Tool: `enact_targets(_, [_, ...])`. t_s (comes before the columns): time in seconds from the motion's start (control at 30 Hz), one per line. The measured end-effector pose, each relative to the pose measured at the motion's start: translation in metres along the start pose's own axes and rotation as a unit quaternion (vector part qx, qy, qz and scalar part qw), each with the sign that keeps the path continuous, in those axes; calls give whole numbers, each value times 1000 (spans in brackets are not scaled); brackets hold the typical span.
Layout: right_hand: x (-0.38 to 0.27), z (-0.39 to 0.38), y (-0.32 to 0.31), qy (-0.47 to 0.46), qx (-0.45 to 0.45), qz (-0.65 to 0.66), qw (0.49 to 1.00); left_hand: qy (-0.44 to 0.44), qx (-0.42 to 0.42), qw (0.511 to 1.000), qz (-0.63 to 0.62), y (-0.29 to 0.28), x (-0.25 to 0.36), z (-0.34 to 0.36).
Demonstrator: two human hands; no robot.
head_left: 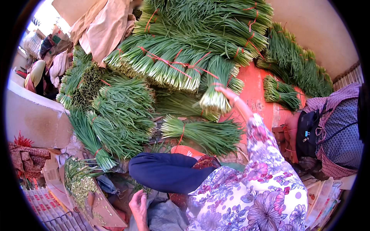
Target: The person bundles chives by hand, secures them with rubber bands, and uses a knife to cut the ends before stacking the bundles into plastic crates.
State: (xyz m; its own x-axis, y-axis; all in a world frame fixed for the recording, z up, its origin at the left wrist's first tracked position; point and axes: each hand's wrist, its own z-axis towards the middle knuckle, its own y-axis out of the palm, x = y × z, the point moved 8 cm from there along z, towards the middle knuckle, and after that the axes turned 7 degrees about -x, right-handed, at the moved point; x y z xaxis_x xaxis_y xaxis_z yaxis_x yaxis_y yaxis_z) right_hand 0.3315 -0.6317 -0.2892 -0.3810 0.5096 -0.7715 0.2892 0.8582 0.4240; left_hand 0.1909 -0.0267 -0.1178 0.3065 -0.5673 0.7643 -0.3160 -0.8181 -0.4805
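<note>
My right hand (228, 93) reaches out across the pile and grips a bunch of garlic chives (216, 99) near its pale stem ends, beside its pinkish-red tie. That bunch lies against the stacked chives (173, 73), its pale ends toward me. Low in the view, my left hand (138, 204) rests near a grey cloth (165, 213), with fingers loosely bent and nothing seen in them. Another tied bunch (202, 133) lies crosswise just beyond my knee, its pale ends to the left. My sleeve is white with purple and pink flowers.
Left stands a heap of bunches (119, 111). A tilted board (102, 204) holds trimmings and a knife (90, 200). More chives (296, 65) line the right wall, past a red surface (250, 88). A person in a striped garment (339, 127) sits right; another person (36, 77) is far left.
</note>
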Motion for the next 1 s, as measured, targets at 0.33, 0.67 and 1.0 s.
enact_targets(0.33, [22,-167,61,-177,87,-400,895,66,-18,997,-35,-9,-4,0])
enact_targets(0.67, [-22,-124,85,-264,-21,-674,690,81,-16,996,-22,-8,-5,-4])
enact_targets(1.0, [49,-23,56,47,-115,-759,639,25,-19,997,-74,-18,3,36])
